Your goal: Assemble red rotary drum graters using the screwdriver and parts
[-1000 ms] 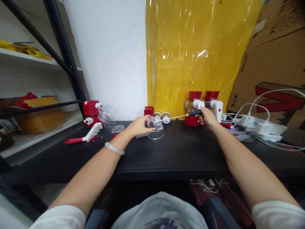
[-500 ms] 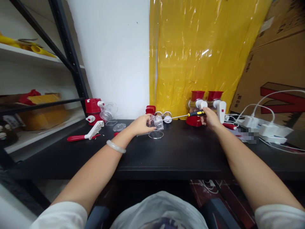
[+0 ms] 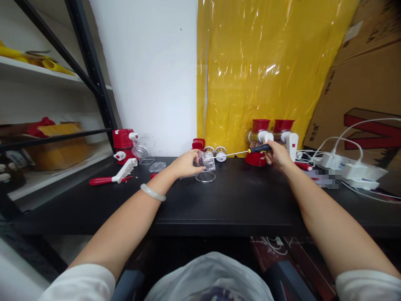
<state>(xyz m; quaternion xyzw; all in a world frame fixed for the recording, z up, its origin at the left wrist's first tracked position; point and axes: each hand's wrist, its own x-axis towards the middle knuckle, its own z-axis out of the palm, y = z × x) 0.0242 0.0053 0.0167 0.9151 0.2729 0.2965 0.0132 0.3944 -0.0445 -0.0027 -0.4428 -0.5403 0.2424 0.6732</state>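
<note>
My left hand is closed around a small clear plastic part, held just above the black table. My right hand grips the black and yellow handle of a long screwdriver. The screwdriver's thin shaft runs leftward, and its tip meets the clear part; the exact contact point is too small to make out. Under the clear part a transparent ring lies on the table. Two drum-shaped pieces with pale rims stand just behind, beside a red plastic piece.
At left are a red housing, a white crank with red handle and clear discs. Two red-topped rotary graters stand behind my right hand. White chargers and cables lie at right. The table ends before my lap.
The screwdriver's handle has turned in my right hand, showing less yellow now. My left hand and the clear part stay in nearly the same place.
</note>
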